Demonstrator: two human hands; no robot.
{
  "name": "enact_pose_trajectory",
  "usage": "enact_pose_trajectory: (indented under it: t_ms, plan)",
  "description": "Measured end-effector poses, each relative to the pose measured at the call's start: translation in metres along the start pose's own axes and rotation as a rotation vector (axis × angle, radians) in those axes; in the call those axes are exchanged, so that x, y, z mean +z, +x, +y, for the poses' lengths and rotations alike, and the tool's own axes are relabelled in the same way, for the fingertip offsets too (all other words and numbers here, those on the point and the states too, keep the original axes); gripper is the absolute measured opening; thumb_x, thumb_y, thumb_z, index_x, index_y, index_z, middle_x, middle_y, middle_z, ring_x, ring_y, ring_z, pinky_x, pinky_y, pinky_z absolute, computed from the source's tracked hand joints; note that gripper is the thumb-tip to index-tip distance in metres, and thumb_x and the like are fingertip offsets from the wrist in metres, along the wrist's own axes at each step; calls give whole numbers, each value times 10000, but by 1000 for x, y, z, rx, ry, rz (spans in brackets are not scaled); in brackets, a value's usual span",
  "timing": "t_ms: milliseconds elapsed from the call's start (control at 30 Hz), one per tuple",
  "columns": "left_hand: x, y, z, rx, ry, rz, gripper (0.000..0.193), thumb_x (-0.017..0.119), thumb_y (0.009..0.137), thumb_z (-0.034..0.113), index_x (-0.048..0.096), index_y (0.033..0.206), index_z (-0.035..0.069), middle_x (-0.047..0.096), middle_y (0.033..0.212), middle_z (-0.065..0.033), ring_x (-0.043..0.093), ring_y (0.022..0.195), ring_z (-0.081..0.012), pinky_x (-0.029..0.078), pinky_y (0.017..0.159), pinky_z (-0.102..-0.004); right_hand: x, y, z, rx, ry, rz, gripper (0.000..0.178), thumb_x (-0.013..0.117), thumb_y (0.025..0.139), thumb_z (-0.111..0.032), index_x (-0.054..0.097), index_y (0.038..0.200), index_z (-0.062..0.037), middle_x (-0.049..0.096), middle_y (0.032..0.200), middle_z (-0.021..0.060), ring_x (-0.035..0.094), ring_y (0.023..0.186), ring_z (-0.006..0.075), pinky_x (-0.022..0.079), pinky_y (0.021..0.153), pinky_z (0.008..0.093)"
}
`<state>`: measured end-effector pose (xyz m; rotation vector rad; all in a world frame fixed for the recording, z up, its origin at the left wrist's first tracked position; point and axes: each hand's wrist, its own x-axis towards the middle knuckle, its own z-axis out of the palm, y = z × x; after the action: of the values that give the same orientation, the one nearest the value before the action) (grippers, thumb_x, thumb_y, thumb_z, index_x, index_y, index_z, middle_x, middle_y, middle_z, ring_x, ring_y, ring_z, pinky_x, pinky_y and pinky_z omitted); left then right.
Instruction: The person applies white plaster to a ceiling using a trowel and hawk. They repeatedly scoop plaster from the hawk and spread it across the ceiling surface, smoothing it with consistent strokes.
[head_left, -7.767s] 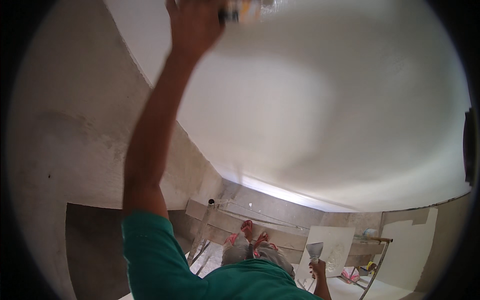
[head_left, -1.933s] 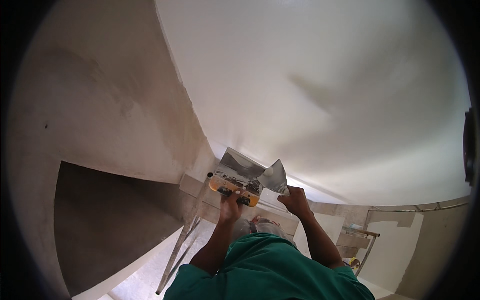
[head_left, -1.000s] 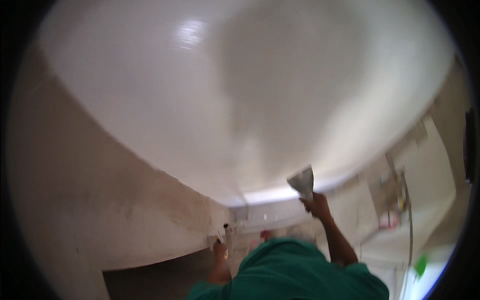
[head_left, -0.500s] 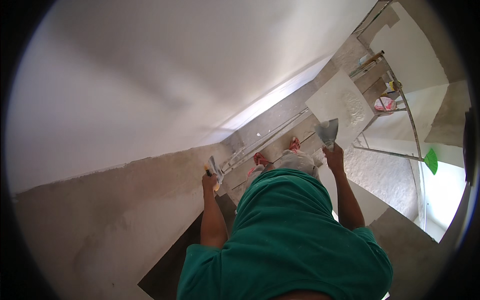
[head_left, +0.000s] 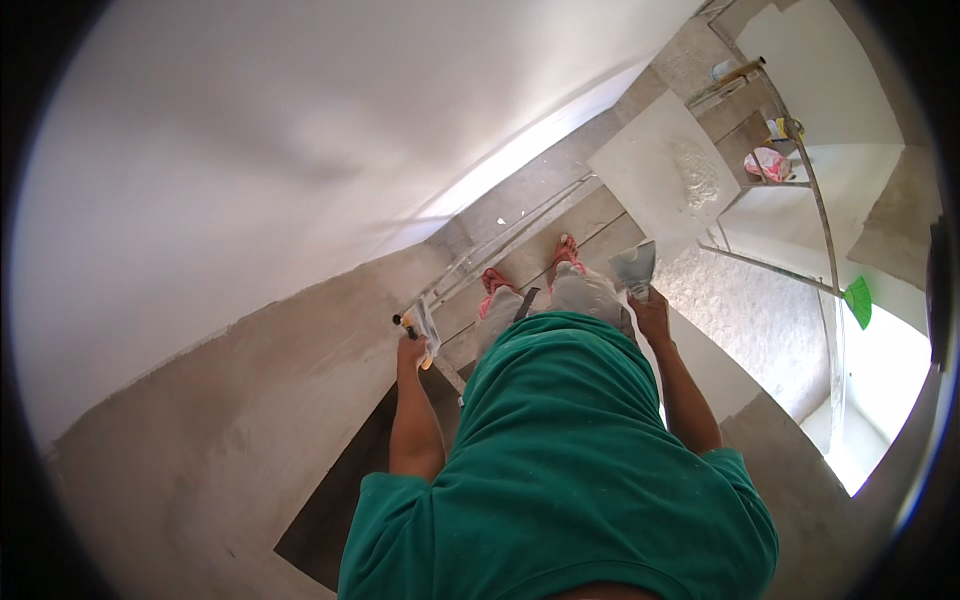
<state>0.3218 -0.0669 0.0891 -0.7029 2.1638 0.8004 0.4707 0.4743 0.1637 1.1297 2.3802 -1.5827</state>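
Observation:
My left hand (head_left: pixel 411 350) is closed round the handle of a flat trowel (head_left: pixel 425 328), which has a pale blade and black and yellow handle parts. It is beside the bare grey lower part of the wall. In my right hand (head_left: pixel 650 312) is a wide putty knife (head_left: pixel 634 268), its broad grey blade pointing away from me. Just beyond that blade lies a pale square board (head_left: pixel 635 160) with a patch of wet white putty (head_left: pixel 697 175) on it. Neither tool touches the wall or the putty.
I stand on scaffold planks (head_left: pixel 530 262) with metal rails (head_left: pixel 822 215) to the right. A white-coated wall (head_left: pixel 250 150) rises at left. Beyond the board are a pink-and-white bag (head_left: pixel 767 165) and a yellow container (head_left: pixel 780 129). A green fan-shaped thing (head_left: pixel 857 302) is at the right rail.
My right hand has drawn back toward my body with the putty knife, farther from the board. My left hand has shifted slightly away from me with the trowel. The whole view has turned a little.

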Motion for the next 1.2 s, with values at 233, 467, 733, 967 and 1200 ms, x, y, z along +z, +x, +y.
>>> enact_pose_trajectory:
  t_ms: [233, 467, 733, 967, 1200]
  plan:
    - [49, -38, 119, -197, -112, 137, 430, 665, 796, 263, 591, 945, -134, 653, 796, -210, 673, 756, -291, 515, 558, -410, -34, 38, 34, 116, -82, -68, 409, 681, 786, -370, 648, 995, -20, 668, 886, 240, 650, 861, 392, 495, 764, 457]
    - [41, 17, 154, -11, 1, 57, 538, 673, 778, 375, 593, 953, -127, 650, 811, -247, 669, 679, -331, 535, 564, -419, -15, 36, 8, 193, -312, -71, 459, 670, 780, -394, 642, 1097, -64, 673, 940, 237, 637, 902, 419, 492, 802, 500]
    - [43, 99, 172, 301, 194, 21, 533, 659, 813, 409, 615, 1013, -82, 680, 875, -263, 695, 722, -364, 547, 627, -430, -33, -21, -13, 251, -84, 43, 429, 688, 773, -318, 639, 1077, -19, 678, 918, 241, 656, 879, 403, 507, 780, 485]
    - [168, 39, 292, 202, -320, -517, 552, 423, 956, 482, 593, 1082, -28, 701, 851, -164, 706, 651, -267, 585, 534, -345, -50, -66, 4, 345, 7, 148, 371, 684, 763, -215, 637, 1043, 23, 692, 883, 205, 696, 842, 319, 532, 715, 413]
    - [349, 3, 319, 696, 450, -592, 435, 450, 945, 377, 619, 971, -24, 628, 858, -284, 628, 892, -432, 464, 773, -503, -92, -35, 56, 581, 163, 278, 342, 691, 749, -197, 647, 1011, 17, 692, 842, 210, 700, 812, 325, 530, 706, 423]
